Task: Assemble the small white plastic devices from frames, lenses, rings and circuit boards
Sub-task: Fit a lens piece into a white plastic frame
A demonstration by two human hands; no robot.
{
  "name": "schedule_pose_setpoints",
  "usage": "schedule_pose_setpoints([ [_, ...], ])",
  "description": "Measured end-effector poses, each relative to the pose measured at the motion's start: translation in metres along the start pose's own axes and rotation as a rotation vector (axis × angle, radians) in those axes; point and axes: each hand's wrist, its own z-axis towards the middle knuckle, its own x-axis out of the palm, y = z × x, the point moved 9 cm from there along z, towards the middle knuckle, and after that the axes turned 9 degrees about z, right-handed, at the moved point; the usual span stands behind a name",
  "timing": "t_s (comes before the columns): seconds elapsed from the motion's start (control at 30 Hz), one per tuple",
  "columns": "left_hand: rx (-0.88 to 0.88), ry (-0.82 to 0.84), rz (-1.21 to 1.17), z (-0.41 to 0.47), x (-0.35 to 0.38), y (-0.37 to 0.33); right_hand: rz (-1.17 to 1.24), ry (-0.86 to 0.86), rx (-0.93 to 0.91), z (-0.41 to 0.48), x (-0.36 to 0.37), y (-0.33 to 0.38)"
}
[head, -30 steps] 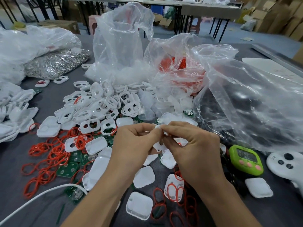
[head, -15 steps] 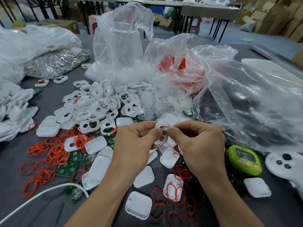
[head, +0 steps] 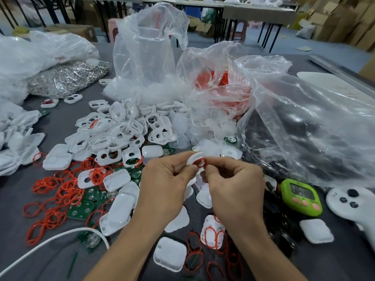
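Thumb and forefinger of the left hand (head: pixel 162 185) and of the right hand (head: pixel 235 189) pinch one small white frame (head: pixel 193 158) between them, raised above the near middle of the grey table (head: pixel 12 195). A red ring (head: pixel 199 163) lies at the frame where the fingers meet, and they hide how it sits. Beyond the hands lies a heap of white frames (head: pixel 121 130). Behind it stand three clear bags: a tall bag (head: pixel 146 47), a bag of red rings (head: pixel 221 86) and a big bag (head: pixel 304 122) that spreads over the right side. Left of the hands, loose red rings (head: pixel 68 192) lie tangled over green circuit boards (head: pixel 81 209) and white shells (head: pixel 116 180). A white cable (head: pixel 50 242) crosses the near left corner. Far left is a pile of silver metal parts (head: pixel 67 78). On the right a green timer (head: pixel 300 196), its digits unreadable, sits beside a white controller (head: pixel 353 203) marked "22".
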Motion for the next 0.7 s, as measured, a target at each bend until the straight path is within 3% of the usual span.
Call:
schedule_pose_setpoints([
  [0.2, 0.016, -0.093, 0.171, -0.003, -0.004, -0.004, 0.136, -0.008, 0.110, -0.001, 0.002, -0.010],
  [0.4, 0.140, -0.254, 0.539, -0.018, 0.000, -0.019, 0.251, -0.042, 0.284, 0.002, 0.003, -0.031],
  [0.6, 0.132, -0.285, 0.543, -0.021, 0.002, -0.015, 0.340, -0.029, 0.393, -0.003, 0.011, -0.040],
  [0.7, 0.090, -0.245, 0.435, -0.015, 0.001, -0.011, 0.390, -0.017, 0.394, -0.003, 0.011, -0.039],
])
